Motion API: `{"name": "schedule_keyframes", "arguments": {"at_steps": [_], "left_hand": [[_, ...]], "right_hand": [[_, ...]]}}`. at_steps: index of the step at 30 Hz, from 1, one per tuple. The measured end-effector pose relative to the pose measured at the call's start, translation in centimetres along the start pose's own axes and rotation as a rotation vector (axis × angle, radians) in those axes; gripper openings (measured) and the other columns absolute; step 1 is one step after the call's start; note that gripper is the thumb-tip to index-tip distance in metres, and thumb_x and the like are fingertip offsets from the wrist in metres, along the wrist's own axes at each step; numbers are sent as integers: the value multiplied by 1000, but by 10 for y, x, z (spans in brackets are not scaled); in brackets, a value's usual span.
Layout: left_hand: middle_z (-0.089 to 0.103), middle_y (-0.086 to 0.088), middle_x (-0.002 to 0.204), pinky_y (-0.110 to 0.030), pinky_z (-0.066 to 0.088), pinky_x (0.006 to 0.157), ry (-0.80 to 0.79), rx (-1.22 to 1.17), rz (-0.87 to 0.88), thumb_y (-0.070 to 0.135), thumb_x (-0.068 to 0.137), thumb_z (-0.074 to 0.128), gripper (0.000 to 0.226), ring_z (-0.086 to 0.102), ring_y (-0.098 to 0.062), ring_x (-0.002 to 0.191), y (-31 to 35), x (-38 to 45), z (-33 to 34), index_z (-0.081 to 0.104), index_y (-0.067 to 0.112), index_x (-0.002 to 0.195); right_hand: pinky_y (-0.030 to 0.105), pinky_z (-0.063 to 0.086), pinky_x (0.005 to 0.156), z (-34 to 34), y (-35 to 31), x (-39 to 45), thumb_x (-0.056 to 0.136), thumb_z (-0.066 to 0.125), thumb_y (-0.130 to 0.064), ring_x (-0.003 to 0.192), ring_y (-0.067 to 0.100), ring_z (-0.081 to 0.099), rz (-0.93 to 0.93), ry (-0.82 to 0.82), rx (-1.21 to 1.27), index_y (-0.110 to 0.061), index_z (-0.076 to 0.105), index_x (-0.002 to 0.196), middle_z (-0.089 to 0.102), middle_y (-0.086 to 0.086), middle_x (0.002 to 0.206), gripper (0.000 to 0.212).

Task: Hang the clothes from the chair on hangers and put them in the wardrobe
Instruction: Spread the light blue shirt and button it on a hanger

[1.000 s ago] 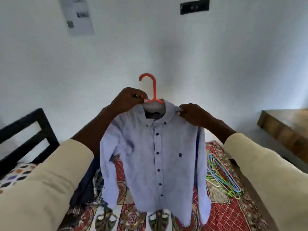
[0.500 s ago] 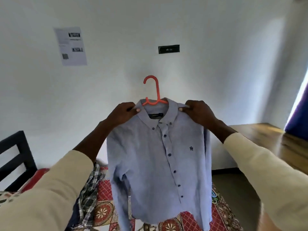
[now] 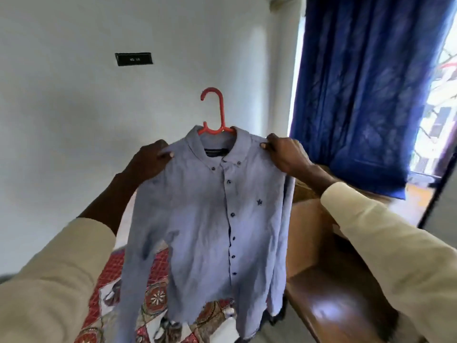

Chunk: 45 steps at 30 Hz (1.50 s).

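The shirt (image 3: 210, 214) is pale blue with dark navy buttons and a small dark crest on the chest. Its hanger (image 3: 214, 112) is coral red. The curtain (image 3: 366, 90) is deep blue, the wall (image 3: 74, 107) white, the sleeves (image 3: 395, 263) cream. The bedspread (image 3: 153, 300) shows red, white and brown medallion patterns.

A shirt (image 3: 210, 219) hangs on a hanger (image 3: 215, 115) held up at the centre, with the left hand (image 3: 148, 160) at its left shoulder and the right hand (image 3: 286, 154) at its right shoulder. Behind it is a wall with a small plate (image 3: 133, 58) mounted up left. A curtain (image 3: 366, 90) hangs to the right, a wooden table (image 3: 329, 280) sits below right, and a patterned bedspread (image 3: 153, 300) lies under the shirt's hem.
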<state>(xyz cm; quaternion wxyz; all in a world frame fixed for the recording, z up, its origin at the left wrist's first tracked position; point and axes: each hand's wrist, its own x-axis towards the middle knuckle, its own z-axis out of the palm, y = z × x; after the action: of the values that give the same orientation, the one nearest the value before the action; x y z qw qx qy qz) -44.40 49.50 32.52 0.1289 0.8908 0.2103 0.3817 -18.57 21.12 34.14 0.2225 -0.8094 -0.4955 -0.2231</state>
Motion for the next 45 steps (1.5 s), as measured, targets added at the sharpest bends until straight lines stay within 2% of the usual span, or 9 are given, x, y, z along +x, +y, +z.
{"name": "schedule_keyframes", "arguments": {"at_steps": [3,7,14,20,26,31,35,39,45], "left_hand": [[63,-15,80,-38,44,71,60,-97,81,38,97,54,33,63,-34,80,33,6,31,57,6,91],[64,-18,97,-43,46,77,133,-151,126,41,98,46,38,60,-37,94,100,12,80,59,4,98],[59,-23,95,-41,43,79,53,-491,262,35,97,59,37,56,-36,91,271,8,181,59,-2,90],[63,-2,81,-43,51,78,-268,-816,74,74,81,52,55,63,-33,84,414,-13,269,56,20,89],[65,-16,106,-41,47,85,-566,-816,188,38,93,58,41,62,-34,98,555,-63,367,55,7,119],[55,-20,133,-40,40,105,-647,-791,454,28,90,64,60,52,-35,124,713,-94,423,44,4,141],[59,-21,120,-46,46,94,-617,-824,512,59,75,52,75,54,-40,113,817,-95,419,52,2,124],[41,-19,145,-40,36,109,-592,-820,534,29,96,57,61,42,-34,133,887,-68,437,33,10,149],[38,-22,144,-46,41,102,-404,-699,676,20,92,58,59,44,-39,128,984,18,455,35,9,146]], "right_hand": [[41,43,66,-41,31,-47,101,38,-52,76,37,59,99,-63,4,-20,38,75,59,10,76,41],[36,39,69,-95,60,-108,102,42,-43,83,32,58,231,-123,-30,-18,45,82,59,7,83,32],[44,45,71,-185,113,-258,104,38,-37,87,46,61,485,193,-371,-11,54,113,66,27,96,31],[40,41,61,-282,163,-364,96,35,-43,77,45,63,592,403,-595,-10,58,97,69,22,86,40],[40,39,60,-371,230,-445,92,32,-47,73,49,61,733,604,-764,-7,60,94,67,26,81,48],[41,36,60,-446,300,-483,94,38,-40,77,52,59,811,656,-866,-8,58,98,67,28,88,38],[43,42,61,-522,358,-500,93,34,-43,76,52,58,857,686,-932,-8,56,101,65,30,89,42],[47,45,65,-567,407,-481,101,42,-33,78,52,59,868,624,-965,-5,55,103,64,32,91,31],[44,41,75,-614,488,-425,102,39,-29,95,47,60,827,514,-1064,-4,52,112,64,28,108,29]]}}
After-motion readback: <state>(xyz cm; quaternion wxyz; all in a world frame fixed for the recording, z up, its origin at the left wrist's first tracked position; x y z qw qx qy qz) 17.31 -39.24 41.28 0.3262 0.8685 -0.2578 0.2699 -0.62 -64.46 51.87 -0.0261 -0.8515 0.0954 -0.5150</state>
